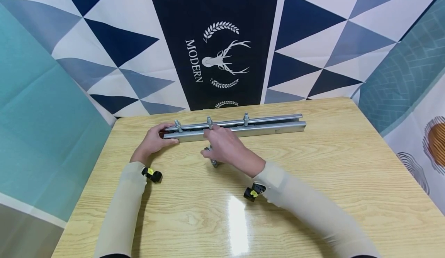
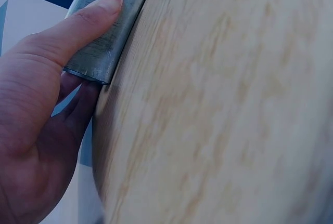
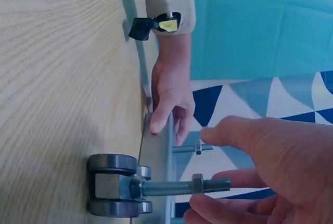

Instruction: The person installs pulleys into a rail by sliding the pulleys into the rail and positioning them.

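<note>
A long grey metal channel rail [image 1: 243, 128] lies across the back of the table, its slot facing up. Three threaded bolts with nuts stand up from the slot; their lower parts are hidden inside. My left hand [image 1: 153, 142] grips the rail's left end, thumb along the front wall, fingers behind and under the end. Just in front of the rail, a roller trolley [image 3: 114, 185] with several steel wheels stands upright, its threaded bolt and nut pointing up. Around the top of that bolt are the fingers of my right hand [image 1: 226, 144], loosely bent, with the thumb apart from it.
The wood-grain table [image 1: 187, 211] extends in front of the rail and to its right. A patterned cloth [image 1: 219, 57] with triangles and a deer head hangs right behind the table's back edge. Small black cameras are strapped to both wrists.
</note>
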### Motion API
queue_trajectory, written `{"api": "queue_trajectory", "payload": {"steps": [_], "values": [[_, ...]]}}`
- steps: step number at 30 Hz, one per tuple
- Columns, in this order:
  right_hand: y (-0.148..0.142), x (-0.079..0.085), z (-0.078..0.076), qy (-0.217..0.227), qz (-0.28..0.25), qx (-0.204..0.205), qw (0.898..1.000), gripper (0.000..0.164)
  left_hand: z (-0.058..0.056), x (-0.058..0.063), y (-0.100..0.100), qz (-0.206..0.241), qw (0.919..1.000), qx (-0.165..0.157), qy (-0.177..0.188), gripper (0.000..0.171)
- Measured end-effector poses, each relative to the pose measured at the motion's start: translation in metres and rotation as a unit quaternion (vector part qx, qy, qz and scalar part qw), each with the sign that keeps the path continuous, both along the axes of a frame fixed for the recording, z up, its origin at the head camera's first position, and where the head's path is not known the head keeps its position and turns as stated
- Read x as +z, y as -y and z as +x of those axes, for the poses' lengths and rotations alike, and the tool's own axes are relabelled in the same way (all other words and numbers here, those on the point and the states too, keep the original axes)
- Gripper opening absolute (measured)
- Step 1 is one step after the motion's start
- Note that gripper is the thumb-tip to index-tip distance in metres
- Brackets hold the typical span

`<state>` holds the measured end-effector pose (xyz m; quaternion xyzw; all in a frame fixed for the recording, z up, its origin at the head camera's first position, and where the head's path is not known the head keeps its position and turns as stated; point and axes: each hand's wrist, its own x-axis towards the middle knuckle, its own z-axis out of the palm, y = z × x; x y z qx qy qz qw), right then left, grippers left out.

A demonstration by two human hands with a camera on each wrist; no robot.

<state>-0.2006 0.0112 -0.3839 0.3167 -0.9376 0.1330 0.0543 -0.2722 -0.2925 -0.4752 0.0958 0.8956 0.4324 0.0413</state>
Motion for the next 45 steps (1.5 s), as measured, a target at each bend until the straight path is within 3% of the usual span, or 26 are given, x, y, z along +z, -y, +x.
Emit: {"api": "queue_trajectory", "payload": {"steps": [8,14,29,34,38,41,45], "values": [[0.004,-0.007,-0.002,0.023,-0.008,-0.012,1.0,0.006,0.0,0.002,0.0,-0.002,1.0,-0.001,-0.002,0.067],[0.004,-0.008,-0.002,0.02,-0.031,-0.008,0.999,0.028,0.0,0.001,-0.001,-0.002,1.0,0.001,0.001,0.068],[-0.001,-0.003,-0.004,0.034,-0.045,0.035,0.998,0.05,0.0,-0.002,0.0,-0.004,1.0,-0.002,-0.002,0.065],[-0.009,0.003,-0.007,0.025,-0.036,0.082,0.996,0.052,-0.001,0.0,0.001,-0.002,1.0,-0.003,-0.002,0.067],[-0.017,0.01,-0.009,0.011,-0.011,0.137,0.99,0.032,-0.001,0.001,0.0,0.0,1.0,-0.001,0.001,0.068],[-0.025,0.014,-0.012,0.011,0.011,0.189,0.982,0.012,0.0,0.002,-0.001,-0.001,1.0,0.001,0.002,0.067],[-0.035,0.016,-0.015,0.018,0.033,0.251,0.967,0.018,0.0,0.002,-0.002,-0.004,1.0,0.003,0.006,0.065]]}}
